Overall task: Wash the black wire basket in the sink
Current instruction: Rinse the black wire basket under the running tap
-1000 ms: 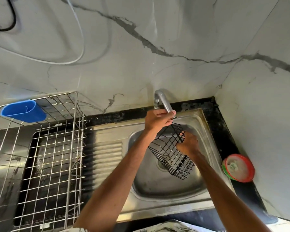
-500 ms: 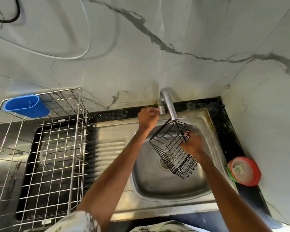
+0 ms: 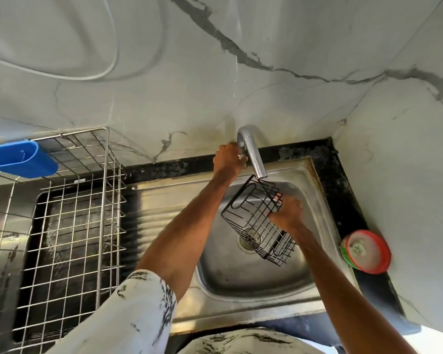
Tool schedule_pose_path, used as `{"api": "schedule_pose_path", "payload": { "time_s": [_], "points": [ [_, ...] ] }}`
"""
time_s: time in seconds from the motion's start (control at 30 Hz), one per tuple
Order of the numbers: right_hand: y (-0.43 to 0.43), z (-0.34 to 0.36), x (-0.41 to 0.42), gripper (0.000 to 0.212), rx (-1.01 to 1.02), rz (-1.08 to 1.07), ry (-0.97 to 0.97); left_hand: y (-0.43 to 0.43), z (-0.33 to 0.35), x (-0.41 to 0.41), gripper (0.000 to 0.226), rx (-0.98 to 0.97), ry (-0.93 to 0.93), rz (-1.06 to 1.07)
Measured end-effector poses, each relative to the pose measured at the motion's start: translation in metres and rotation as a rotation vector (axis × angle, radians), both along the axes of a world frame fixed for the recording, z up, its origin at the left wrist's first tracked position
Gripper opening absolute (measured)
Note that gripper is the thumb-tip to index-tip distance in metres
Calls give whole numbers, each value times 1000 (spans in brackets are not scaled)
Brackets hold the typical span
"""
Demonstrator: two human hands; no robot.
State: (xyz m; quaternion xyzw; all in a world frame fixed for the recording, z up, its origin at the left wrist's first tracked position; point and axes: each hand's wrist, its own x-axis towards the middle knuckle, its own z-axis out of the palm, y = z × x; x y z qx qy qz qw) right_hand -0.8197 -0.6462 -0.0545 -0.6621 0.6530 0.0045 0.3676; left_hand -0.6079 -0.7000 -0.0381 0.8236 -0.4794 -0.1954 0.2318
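My right hand (image 3: pixel 288 212) grips the black wire basket (image 3: pixel 253 226) by its long side. The fingers are curled in through the wires, and two fingertips show inside at the upper end. I hold the basket tilted in the air over the bowl of the sink (image 3: pixel 241 282). Its top corner is just under the spout of the tap (image 3: pixel 252 154) and its lower end hangs above the drain (image 3: pixel 248 242), which shows through the mesh.

My left hand (image 3: pixel 226 159) is up at 12 o'clock, closed round the side of the tap near its base. The fingers themselves are hidden behind the knuckles and the metal. My left forearm crosses the ribbed draining board from 7 o'clock, a white patterned sleeve (image 3: pixel 128 310) covering its near end.

At 9 o'clock a steel wire drying rack (image 3: pixel 105 200) stands beside the sink, with a blue plastic cup (image 3: pixel 21 159) hooked on its far rim. At 3 o'clock, on the black counter edge (image 3: pixel 343 175), sits a round red-rimmed tub (image 3: pixel 366 251), close against the marble-look wall. A white cable (image 3: pixel 113 65) loops across that wall at 11 o'clock.

A small white tag (image 3: pixel 78 180) clings to the rack's wires; any print on it is too small to read.
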Motion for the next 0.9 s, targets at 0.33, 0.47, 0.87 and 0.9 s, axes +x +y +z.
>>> {"api": "schedule_pose_path", "payload": {
  "time_s": [0.33,0.47,0.87,0.9],
  "points": [
    [-1,4,-7,61,-16,-23,-65,24,-38,31,17,163,64,145],
    [1,3,-8,67,-27,-14,-119,25,-38,23,26,168,82,216],
    [-9,-8,-31,82,31,41,-259,79,-10,-35,33,154,1163,105],
    [-11,-12,-33,83,50,51,-260,76,-6,-38,32,137,1203,122]
  ]
}}
